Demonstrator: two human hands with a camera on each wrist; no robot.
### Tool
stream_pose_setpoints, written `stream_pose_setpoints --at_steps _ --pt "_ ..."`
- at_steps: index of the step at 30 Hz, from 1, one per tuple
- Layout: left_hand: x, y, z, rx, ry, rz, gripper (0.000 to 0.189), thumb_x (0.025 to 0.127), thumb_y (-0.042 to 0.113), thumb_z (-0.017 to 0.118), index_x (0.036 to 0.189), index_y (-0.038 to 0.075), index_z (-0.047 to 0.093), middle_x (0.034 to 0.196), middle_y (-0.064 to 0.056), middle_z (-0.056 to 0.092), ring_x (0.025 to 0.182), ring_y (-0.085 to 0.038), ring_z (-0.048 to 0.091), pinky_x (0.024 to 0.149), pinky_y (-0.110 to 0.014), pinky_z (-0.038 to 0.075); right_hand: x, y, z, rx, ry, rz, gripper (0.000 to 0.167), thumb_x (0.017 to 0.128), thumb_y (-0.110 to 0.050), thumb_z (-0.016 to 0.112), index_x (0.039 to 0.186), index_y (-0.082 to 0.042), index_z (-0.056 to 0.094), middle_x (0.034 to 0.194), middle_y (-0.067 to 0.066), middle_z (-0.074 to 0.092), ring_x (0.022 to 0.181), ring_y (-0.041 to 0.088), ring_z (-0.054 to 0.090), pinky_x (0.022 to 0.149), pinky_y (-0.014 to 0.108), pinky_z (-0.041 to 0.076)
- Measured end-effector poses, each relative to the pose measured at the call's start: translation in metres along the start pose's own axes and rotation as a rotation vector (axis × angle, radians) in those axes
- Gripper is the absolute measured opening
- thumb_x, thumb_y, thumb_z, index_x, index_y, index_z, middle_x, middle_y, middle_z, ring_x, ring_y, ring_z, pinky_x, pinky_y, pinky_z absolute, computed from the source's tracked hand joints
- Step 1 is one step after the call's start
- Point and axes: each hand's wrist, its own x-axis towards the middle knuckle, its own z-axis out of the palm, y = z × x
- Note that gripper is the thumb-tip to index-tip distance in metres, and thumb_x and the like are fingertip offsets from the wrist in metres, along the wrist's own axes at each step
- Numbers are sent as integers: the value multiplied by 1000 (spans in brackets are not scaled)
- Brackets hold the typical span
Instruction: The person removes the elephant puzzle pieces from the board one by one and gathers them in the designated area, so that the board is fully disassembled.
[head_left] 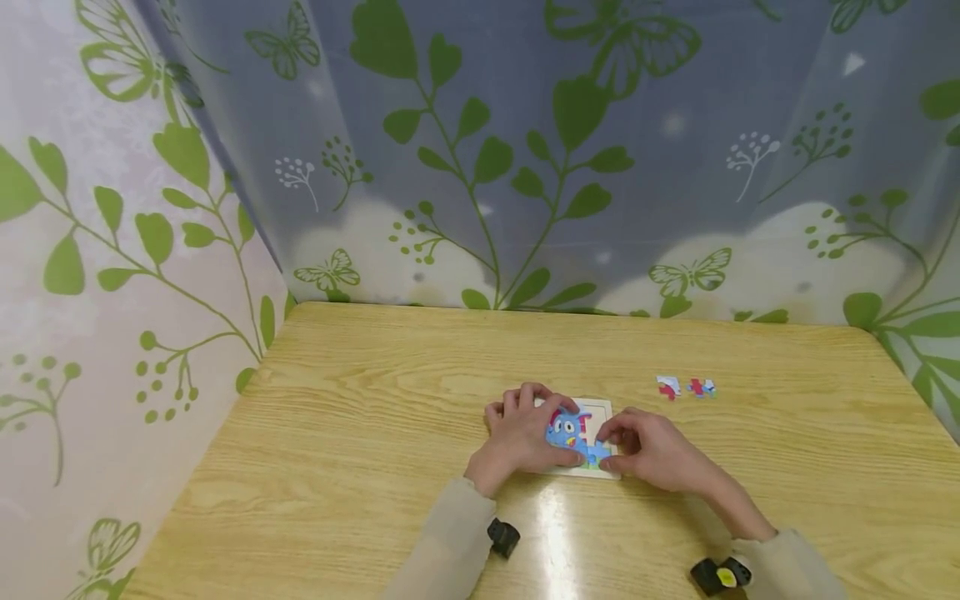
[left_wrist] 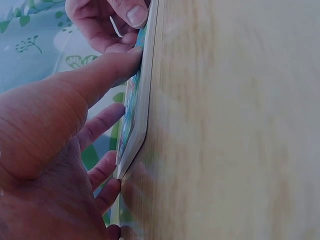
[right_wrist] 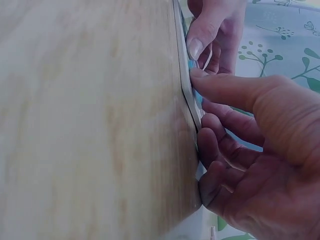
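A small jigsaw puzzle board [head_left: 597,408] with a pale frame lies flat on the table. Its assembled part shows a blue cartoon animal [head_left: 564,427] with big eyes; the upper right of the tray is bare. My left hand [head_left: 517,435] spreads over the board's left side, its thumb pressing on the pieces near the bottom edge. In the left wrist view, the fingers of this hand [left_wrist: 55,135] reach the board's edge fairly straight. At the lower right, my right hand [head_left: 660,450] pinches a blue puzzle piece [head_left: 597,452] between thumb and index finger, its other fingers curled.
Loose puzzle pieces in red, white and blue lie behind the board to the right: one piece [head_left: 668,387] and a small cluster [head_left: 701,387] beside it. The wooden table [head_left: 360,433] meets a leaf-patterned curtain [head_left: 517,208] at the back.
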Motion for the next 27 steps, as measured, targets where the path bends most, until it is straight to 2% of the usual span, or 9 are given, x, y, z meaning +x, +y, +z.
stream_pose_setpoints --at_steps 15,27 --pt "1 0 1 -1 2 -4 56 81 57 79 130 42 56 148 1 37 130 -29 34 102 -57 25 -1 0 0 89 -17 34 24 85 -14 82 104 -8 69 86 1 61 72 6 53 63 22 46" --pt "0 1 1 -4 6 -6 56 81 56 80 130 42 57 148 1 38 130 -29 35 101 -57 25 -2 -1 3 100 35 88 18 85 -11 81 100 -9 70 84 0 63 74 8 56 66 22 48"
